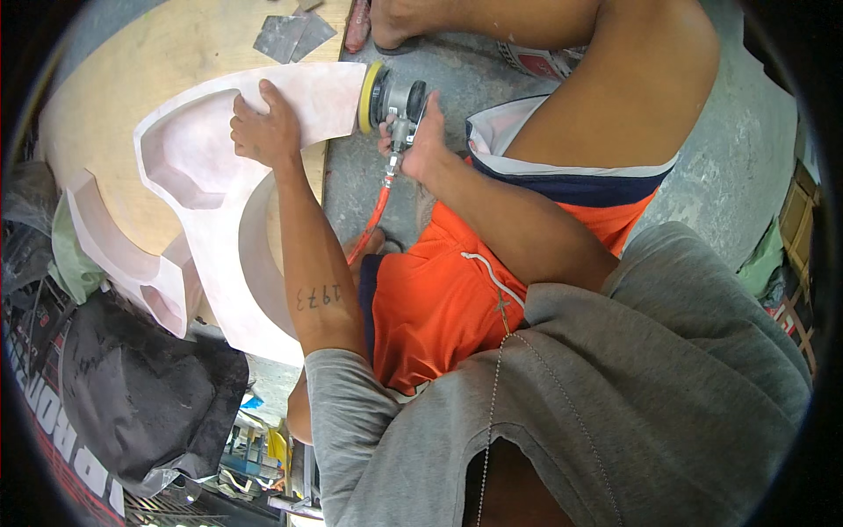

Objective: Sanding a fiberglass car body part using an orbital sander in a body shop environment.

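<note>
A pale pinkish-white moulded panel (211,255) with a deep recess and a large curved cut-out lies on the wooden board. My left hand (266,130) grips it beside the recess, fingers curled over the recess edge. In my right hand (423,140) is an air sander (402,98), held at its body and handle. Its round yellow-edged pad (365,97) stands upright against the panel's right end face. From the sander's handle an orange air hose (373,220) runs down toward my leg. The fingers of my right hand are partly hidden behind the tool.
A light wooden board (97,114) carries the work at the left. Another pale moulded piece (123,241) lies left of the panel. Grey sandpaper sheets (294,37) rest at the board's far edge. A black bag (145,386) sits near left; my bent leg (615,97) is at the right.
</note>
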`<state>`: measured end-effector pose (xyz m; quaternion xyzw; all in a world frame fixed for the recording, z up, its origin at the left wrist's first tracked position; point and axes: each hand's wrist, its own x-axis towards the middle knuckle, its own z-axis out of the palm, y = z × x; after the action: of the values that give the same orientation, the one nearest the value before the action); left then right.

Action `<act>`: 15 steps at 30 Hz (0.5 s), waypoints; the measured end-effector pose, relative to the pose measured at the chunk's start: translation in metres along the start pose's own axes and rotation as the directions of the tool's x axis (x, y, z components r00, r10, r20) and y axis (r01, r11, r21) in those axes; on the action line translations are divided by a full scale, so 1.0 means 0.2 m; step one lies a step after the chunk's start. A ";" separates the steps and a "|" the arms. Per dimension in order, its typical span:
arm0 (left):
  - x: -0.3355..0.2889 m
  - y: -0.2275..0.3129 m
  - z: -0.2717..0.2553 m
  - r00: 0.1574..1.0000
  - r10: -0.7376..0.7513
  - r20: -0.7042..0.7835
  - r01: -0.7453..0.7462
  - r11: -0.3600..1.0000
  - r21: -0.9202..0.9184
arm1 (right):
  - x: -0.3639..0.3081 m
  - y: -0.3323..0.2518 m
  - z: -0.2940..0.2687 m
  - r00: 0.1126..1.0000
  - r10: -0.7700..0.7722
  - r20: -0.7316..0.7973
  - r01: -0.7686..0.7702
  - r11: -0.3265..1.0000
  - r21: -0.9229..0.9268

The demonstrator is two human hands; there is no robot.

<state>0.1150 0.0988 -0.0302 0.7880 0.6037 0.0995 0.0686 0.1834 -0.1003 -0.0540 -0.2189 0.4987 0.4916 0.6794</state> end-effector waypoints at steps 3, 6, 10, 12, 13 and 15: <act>-0.01 -0.01 0.00 1.000 0.013 -0.007 -0.013 1.000 -0.010 | 0.00 0.00 0.00 1.000 -0.018 0.014 0.018 1.000 -0.002; -0.01 -0.01 0.00 1.000 0.009 -0.012 -0.009 1.000 -0.016 | 0.02 0.00 -0.01 1.000 -0.005 0.020 0.006 1.000 -0.013; 0.01 0.00 0.02 1.000 0.013 -0.011 -0.013 1.000 -0.001 | 0.05 0.01 -0.05 0.997 0.031 -0.069 -0.033 0.999 -0.031; 0.01 0.01 0.02 1.000 0.000 -0.005 0.000 1.000 0.005 | 0.06 0.03 -0.08 0.997 0.045 -0.066 -0.047 0.999 -0.023; 0.01 0.01 0.02 0.999 0.023 -0.025 -0.023 1.000 -0.005 | 0.07 0.03 -0.08 0.992 0.061 -0.113 -0.062 0.998 -0.012; 0.01 0.02 0.01 1.000 0.012 -0.010 -0.012 1.000 0.005 | 0.08 0.04 -0.10 0.992 0.063 -0.108 -0.065 0.998 -0.022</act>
<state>0.1192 0.0994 -0.0312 0.7913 0.5995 0.1026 0.0631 0.1680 -0.1057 -0.0739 -0.2375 0.5351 0.5070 0.6327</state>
